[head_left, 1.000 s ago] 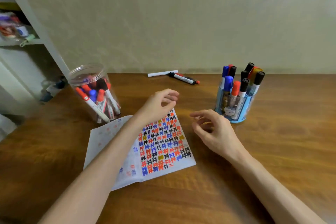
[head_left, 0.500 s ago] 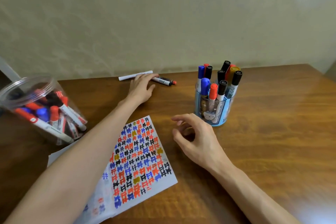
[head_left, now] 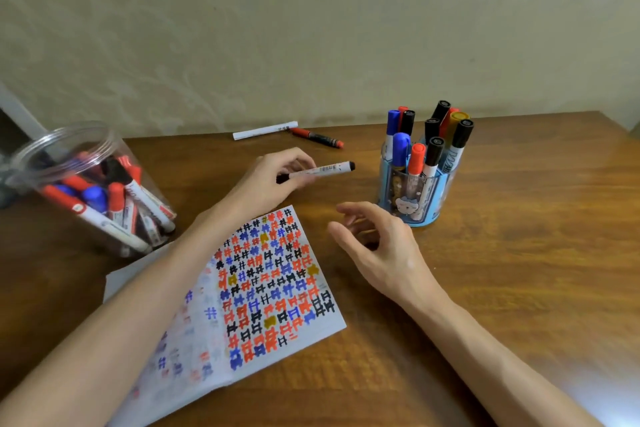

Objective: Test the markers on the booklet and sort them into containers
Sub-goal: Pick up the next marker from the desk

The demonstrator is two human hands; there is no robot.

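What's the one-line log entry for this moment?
left hand: grips black marker | right hand: open, empty | booklet: under left forearm | loose at back: white marker, red-capped marker

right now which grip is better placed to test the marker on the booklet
Left. The left grip holds the black marker just beyond the booklet; the right grip is open and empty, nearer the holder.

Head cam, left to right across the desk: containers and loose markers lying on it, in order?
Clear jar of markers → white marker → red-capped marker → blue holder of upright markers. Left out: booklet, right hand, left hand with its black marker; they overlap these.
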